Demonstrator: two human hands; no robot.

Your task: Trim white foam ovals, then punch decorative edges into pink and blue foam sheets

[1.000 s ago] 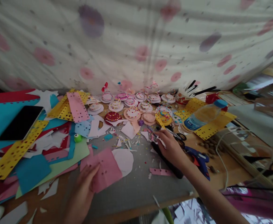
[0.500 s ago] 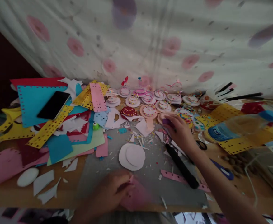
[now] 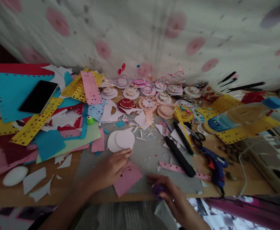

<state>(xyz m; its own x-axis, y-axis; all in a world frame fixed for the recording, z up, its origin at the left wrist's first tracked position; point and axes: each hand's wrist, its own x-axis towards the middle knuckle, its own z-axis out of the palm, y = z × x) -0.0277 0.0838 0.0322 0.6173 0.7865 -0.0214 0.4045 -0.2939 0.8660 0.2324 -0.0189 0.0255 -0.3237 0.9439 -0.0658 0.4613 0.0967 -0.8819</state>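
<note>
My left hand (image 3: 114,167) lies low over the grey mat (image 3: 144,153), fingers stretched out. Its fingertips reach the lower edge of two stacked white discs (image 3: 124,139), and a pink punched foam sheet (image 3: 127,179) lies beside and partly beneath it. At the front edge my right hand (image 3: 174,198) is closed around a small purple rounded object (image 3: 159,191), blurred, its kind unclear. A pale strip (image 3: 165,215) hangs below that hand. Beyond the mat's centre stand several small decorated hats, among them a dark red one (image 3: 126,104) and a plain peach one (image 3: 165,111).
On the right lie a black marker-like stick (image 3: 180,156), scissors (image 3: 197,139), a blue glue gun (image 3: 215,167) and a plastic bottle (image 3: 242,115) on its side. Foam sheets, scraps and a phone (image 3: 38,96) crowd the left. A patterned curtain (image 3: 135,28) hangs behind.
My right hand has come from beside the peach hat to the front edge with the purple object. My left hand has released the pink sheet and reached up to the white discs.
</note>
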